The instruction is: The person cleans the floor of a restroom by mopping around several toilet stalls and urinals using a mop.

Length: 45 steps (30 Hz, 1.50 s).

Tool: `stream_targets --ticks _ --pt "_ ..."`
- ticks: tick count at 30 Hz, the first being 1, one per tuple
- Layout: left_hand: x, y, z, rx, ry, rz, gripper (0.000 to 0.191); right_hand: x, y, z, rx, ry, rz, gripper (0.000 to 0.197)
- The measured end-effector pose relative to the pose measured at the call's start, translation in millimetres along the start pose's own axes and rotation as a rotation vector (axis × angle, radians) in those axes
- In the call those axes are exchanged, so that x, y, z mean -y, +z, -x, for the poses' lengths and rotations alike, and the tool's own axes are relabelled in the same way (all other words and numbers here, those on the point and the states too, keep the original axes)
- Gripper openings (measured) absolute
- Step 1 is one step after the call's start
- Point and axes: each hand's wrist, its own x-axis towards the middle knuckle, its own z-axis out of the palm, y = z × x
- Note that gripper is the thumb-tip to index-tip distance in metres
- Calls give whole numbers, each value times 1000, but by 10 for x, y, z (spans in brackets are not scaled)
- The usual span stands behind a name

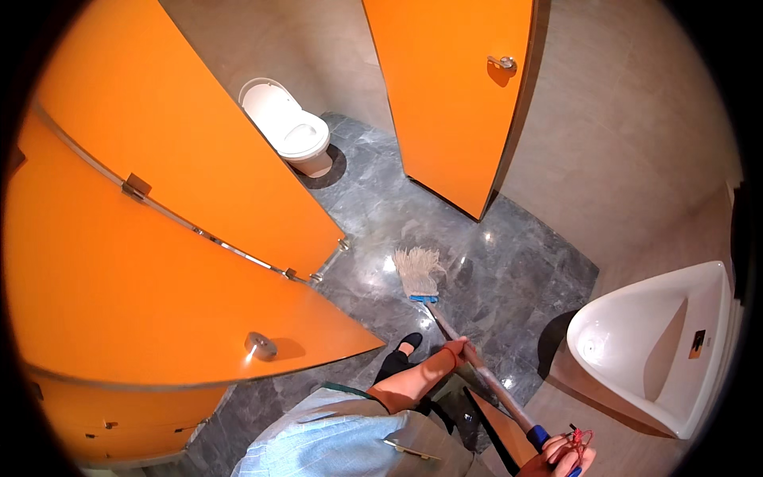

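Note:
A string mop's off-white head [418,271] lies spread on the grey tiled floor, joined by a blue clamp [424,299] to a long pole [503,396]. My left hand [459,347], with a red band at the wrist, is closed around the lower part of the pole. Nearer my body, at the lower right, my right hand [566,456] grips the blue end of the pole, where a red cord [579,440] hangs. The mop head rests ahead of my black shoe [412,341].
A white toilet [304,140] with its lid up stands beyond an orange partition [179,131]. An orange door [459,95] with a metal handle stands ajar. At the right a white urinal [644,346] is fixed to the wall. Another orange panel [179,298] with a round knob spans the left.

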Motion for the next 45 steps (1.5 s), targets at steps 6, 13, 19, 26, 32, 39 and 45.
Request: stream_targets --ticks 6,13,19,26,32,39,45 --pt "-528 -272 454 -43 -116 -170 14 -441 -436 312 133 200 -109 11" --pt "-1445 -420 901 -58 155 15 11 -951 306 106 699 -7 -80 8" --pt "-2006 -639 1405 -157 334 287 13 -1314 961 78 671 182 -84 18" --pt "-2265 -613 1447 -158 344 259 22 -1687 1091 -38 749 468 -175 23" --pt "-2182 156 994 57 2 324 29 -1355 960 -434 736 287 46 15" --pt "-1708 916 198 154 -371 153 26 -1117 672 -64 142 97 188 16" --pt "-192 1532 464 -153 -348 -707 14 -386 429 453 -542 133 224 23"
